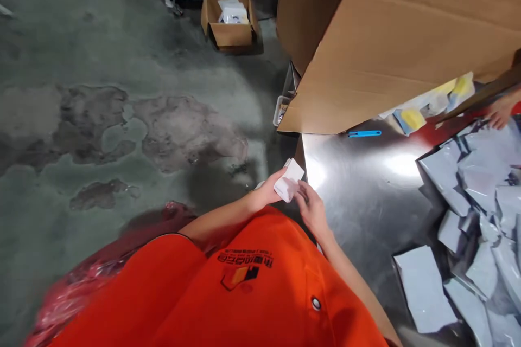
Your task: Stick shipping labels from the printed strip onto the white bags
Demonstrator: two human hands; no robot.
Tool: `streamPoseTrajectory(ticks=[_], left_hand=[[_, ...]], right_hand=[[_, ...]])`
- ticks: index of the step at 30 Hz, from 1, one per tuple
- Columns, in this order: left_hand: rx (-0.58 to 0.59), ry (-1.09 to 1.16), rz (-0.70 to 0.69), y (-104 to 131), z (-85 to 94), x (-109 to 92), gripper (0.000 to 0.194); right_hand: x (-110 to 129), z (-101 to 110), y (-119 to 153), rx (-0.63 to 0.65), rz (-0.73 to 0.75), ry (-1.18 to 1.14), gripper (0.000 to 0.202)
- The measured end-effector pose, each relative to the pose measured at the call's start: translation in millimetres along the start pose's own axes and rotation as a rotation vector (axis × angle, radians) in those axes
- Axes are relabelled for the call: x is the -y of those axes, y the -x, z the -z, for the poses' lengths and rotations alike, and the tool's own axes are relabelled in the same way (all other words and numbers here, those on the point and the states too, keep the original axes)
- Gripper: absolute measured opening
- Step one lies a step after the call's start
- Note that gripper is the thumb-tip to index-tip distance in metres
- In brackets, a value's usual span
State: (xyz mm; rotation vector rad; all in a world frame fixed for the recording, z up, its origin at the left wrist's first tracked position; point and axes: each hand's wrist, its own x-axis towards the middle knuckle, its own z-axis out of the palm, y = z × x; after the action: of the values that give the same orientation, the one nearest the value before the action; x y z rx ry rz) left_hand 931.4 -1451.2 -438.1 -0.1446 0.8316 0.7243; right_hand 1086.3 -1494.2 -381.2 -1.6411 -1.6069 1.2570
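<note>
Close to my body, at the steel table's near left corner, my left hand (268, 190) is closed round a small stack of white paper slips (290, 179). My right hand (312, 209) has its fingers curled against the right edge of that stack, apparently pinching it; the exact fingertip contact is small and partly hidden. To the right, flat white plastic packets (425, 287) lie in a loose heap on the steel table (358, 195).
A large cardboard box (391, 54) stands over the table's far side. Near it lie a blue-handled tool (364, 134) and yellow-and-blue packets (410, 120). Another person's hand (500, 111) touches the heap. A small carton (232, 37) and red plastic bags (77, 293) are on the floor.
</note>
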Motion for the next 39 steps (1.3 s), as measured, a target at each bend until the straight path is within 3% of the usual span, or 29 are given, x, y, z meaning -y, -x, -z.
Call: streamPoseTrajectory(ticks=[2,5,10,13,15,18,20,22,26,30,34,37,39], left_hand=[[0.037,0.026,0.086,-2,2.3,-8,0.052],[0.069,0.046,0.205,-4,14.1,-20,0.054],[0.134,-0.063,0.283,-2,36.7,-38,0.058],[0.078,-0.188,0.267,4,50.5,-46,0.056],[0.027,-0.260,0.238,9,60.8,-49,0.049],[-0.029,-0.338,0.242,6,72.7,-55,0.032],[-0.045,-0.400,0.271,-7,75.0,-61,0.025],[-0.050,-0.462,0.283,-26,72.2,-70,0.022],[-0.068,-0.585,0.127,-57,53.2,-94,0.022],[-0.001,-0.709,-0.082,-59,16.9,-106,0.022],[0.245,-0.858,-0.091,-51,-35.0,-89,0.029],[0.437,-1.012,0.017,-46,-72.9,-70,0.025],[0.503,-1.174,0.096,-42,-93.2,-60,0.021]], right_hand=[[-2,6,-8,-0.126,-0.174,-0.091,0.041],[-8,21,-21,-0.270,-0.309,-0.145,0.039],[-15,41,-33,-0.406,-0.374,-0.249,0.038],[-7,46,-24,-0.436,-0.364,-0.200,0.038],[3,46,-10,-0.372,-0.352,-0.142,0.037],[14,38,15,-0.135,-0.241,-0.092,0.037],[15,29,26,-0.009,-0.157,-0.069,0.035],[11,16,27,0.021,-0.159,-0.033,0.036],[-13,-8,2,-0.050,-0.283,0.041,0.051],[-34,-13,-29,-0.103,-0.349,0.052,0.058],[-20,18,-32,-0.156,-0.255,0.019,0.050],[0,55,-20,-0.207,-0.189,-0.029,0.043],[5,78,-9,-0.272,-0.182,-0.094,0.041]])
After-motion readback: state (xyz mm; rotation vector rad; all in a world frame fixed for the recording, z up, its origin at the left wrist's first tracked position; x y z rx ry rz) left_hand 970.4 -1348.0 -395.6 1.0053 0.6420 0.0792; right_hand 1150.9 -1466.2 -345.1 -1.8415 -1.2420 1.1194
